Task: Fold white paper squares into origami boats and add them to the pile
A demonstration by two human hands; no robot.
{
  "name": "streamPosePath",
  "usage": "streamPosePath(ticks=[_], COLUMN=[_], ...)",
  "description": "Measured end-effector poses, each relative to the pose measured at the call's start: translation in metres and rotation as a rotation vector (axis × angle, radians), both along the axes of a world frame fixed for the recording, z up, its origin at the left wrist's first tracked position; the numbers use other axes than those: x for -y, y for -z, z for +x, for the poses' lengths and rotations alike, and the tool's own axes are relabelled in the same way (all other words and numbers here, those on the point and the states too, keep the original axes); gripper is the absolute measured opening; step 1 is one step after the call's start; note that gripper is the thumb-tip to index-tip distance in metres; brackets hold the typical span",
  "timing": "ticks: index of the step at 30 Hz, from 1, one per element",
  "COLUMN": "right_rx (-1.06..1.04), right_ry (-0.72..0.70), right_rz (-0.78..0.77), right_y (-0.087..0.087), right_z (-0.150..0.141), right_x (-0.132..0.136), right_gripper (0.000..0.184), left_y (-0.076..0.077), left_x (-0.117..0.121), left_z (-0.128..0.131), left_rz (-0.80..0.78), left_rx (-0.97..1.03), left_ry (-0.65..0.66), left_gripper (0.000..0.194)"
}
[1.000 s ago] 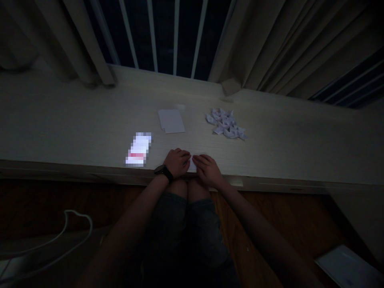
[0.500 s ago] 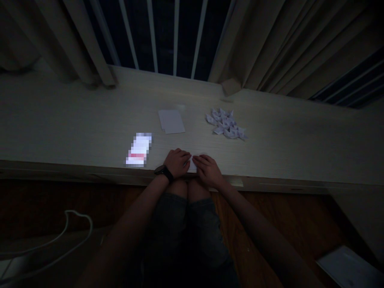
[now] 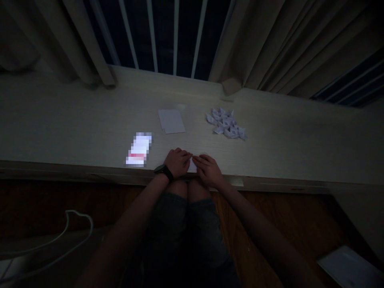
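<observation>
A small piece of white paper [image 3: 193, 165] lies at the front edge of the pale sill, mostly covered by my fingers. My left hand [image 3: 179, 162], with a black watch on its wrist, has its fingers closed on the paper's left side. From the other side my right hand [image 3: 208, 169] presses its fingers on the paper, the fingertips of both hands almost meeting at the top. Beyond them sits a stack of white paper sheets [image 3: 172, 121]. To its right a cluster of several folded paper boats [image 3: 226, 123] is gathered.
A lit phone [image 3: 139, 149], its screen blurred out, rests left of my hands. Behind the sill [image 3: 285, 140] hang curtains [image 3: 264, 44] beside a barred dark window. A white cable [image 3: 78, 212] loops at lower left, and a flat pale object [image 3: 349, 266] lies at lower right.
My fingertips have drawn slightly closer together at the top of the paper, and a little more of its lower part shows. Everything else stays in place.
</observation>
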State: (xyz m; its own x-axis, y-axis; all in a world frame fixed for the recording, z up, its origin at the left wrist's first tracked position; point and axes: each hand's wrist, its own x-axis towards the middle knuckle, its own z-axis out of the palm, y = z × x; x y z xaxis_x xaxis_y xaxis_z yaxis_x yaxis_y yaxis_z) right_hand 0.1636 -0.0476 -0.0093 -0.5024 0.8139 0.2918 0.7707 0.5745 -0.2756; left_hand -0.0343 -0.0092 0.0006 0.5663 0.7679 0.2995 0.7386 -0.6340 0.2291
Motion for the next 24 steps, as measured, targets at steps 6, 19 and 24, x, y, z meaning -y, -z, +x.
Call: streamPosePath(ticks=[6,19,24], right_rx=[-0.005,0.020,0.050], right_ry=[0.012,0.013,0.025], right_rz=[-0.002,0.022,0.016], right_y=[0.0025,-0.0008,-0.0022], right_z=[0.0001,-0.0017,-0.0046], right_x=[-0.0007,0.0019,0.0033], right_gripper=[0.048,0.046,0.045], left_y=[-0.0018,-0.0023,-0.0045], left_x=[0.0008,0.0009,0.0018], left_z=[0.0003,0.0016,0.0019], left_rz=[-0.001,0.003,0.009], left_rx=[-0.005,-0.033,-0.046], left_ry=[0.015,0.010,0.014], left_gripper=[0.036,0.034,0.034])
